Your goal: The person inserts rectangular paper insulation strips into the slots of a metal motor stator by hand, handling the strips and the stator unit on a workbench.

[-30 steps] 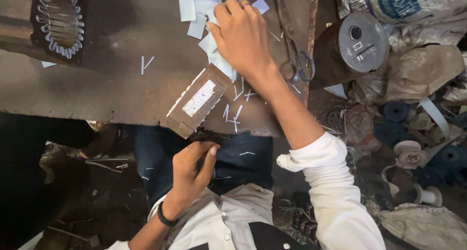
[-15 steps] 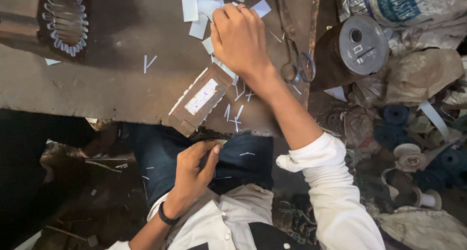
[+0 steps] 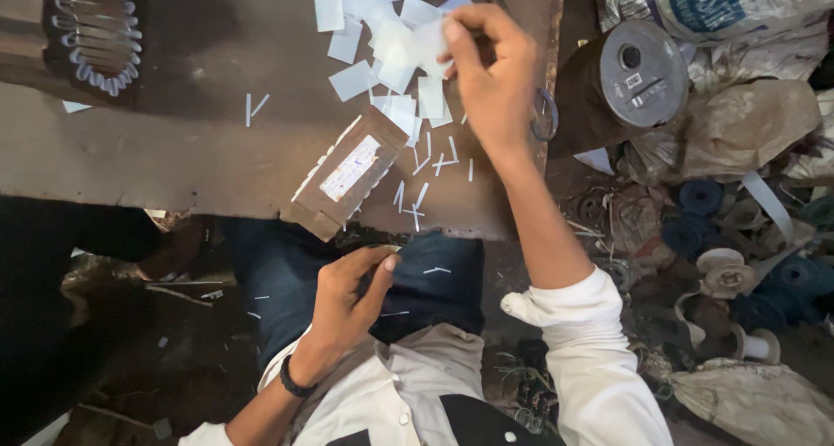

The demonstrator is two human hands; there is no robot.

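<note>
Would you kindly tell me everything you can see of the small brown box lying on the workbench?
The brown box is a flat, oblong carton that looks like worn cardboard, with a pale label on its top face and whitish scuffed edges. It lies diagonally on the dark workbench, its lower end near the bench's front edge. Pale cut slips rest against its upper end. Neither the right hand nor the left hand touches it.

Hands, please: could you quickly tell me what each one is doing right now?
Left hand: loosely curled at the lap, nothing visibly held.
Right hand: pinching a white paper slip.
</note>
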